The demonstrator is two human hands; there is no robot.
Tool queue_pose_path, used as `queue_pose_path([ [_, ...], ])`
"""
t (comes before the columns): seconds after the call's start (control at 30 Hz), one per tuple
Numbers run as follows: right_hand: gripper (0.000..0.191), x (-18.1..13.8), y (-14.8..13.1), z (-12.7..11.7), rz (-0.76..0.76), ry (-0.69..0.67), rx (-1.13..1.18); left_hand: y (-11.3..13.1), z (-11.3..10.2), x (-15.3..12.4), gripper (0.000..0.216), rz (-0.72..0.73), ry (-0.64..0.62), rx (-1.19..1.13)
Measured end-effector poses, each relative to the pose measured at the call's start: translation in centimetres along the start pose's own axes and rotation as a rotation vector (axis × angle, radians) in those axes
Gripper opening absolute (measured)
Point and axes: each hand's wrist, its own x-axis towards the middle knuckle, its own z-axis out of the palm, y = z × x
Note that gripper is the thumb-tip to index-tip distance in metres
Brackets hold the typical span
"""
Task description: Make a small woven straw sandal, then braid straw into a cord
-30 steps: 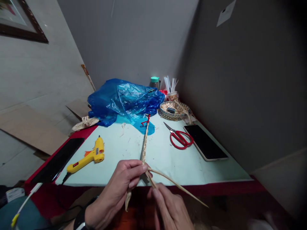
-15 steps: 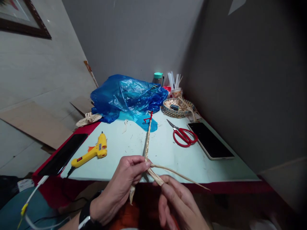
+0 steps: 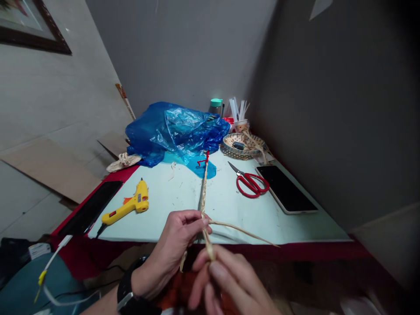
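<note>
A long braided straw cord (image 3: 203, 192) runs from a red clip (image 3: 204, 160) near the blue bag toward me. My left hand (image 3: 170, 253) pinches the braid at its near end, thumb and forefinger closed on it. My right hand (image 3: 226, 280), close to the camera and blurred, holds one loose straw strand (image 3: 209, 247) between its fingertips. Another loose strand (image 3: 243, 232) sticks out to the right over the table's front edge. A third strand end hangs below my left hand.
On the pale table mat (image 3: 183, 205) lie a yellow glue gun (image 3: 126, 208), red scissors (image 3: 250, 181), a phone (image 3: 285, 189), a woven tray (image 3: 243, 145) and a crumpled blue plastic bag (image 3: 175, 129). A dark tablet (image 3: 88, 212) lies at the left edge. Walls close in right and behind.
My right hand has drawn its strand in toward the middle and nearer to me. The left hand keeps its pinch on the braid. The view shifted slightly.
</note>
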Motion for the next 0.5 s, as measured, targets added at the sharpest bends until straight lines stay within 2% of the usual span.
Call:
queue_pose_path([
  [0.1,0.042,0.7,1.1,-0.9,0.029,0.270,0.195,-0.3,-0.1,0.0,0.020,0.032,0.005,-0.009],
  [0.17,0.042,1.0,2.5,-1.5,-0.001,0.426,0.101,-0.4,-0.2,0.1,0.019,0.040,0.005,-0.006],
  [0.23,0.042,0.9,4.0,-1.7,-0.031,0.483,-0.134,-0.5,-0.2,0.2,0.020,0.040,0.012,-0.012],
  [0.3,0.045,0.4,5.2,-1.5,-0.090,0.414,-0.410,-0.5,-0.2,0.2,0.021,0.040,0.025,-0.019],
  [0.4,0.050,-0.4,5.3,-0.6,-0.252,0.220,-0.734,-0.3,0.0,0.0,0.020,0.042,0.033,0.010],
  [0.5,0.050,-0.8,3.3,0.1,-0.319,0.070,-0.833,0.0,0.2,-0.2,0.021,0.046,0.028,0.060],
])
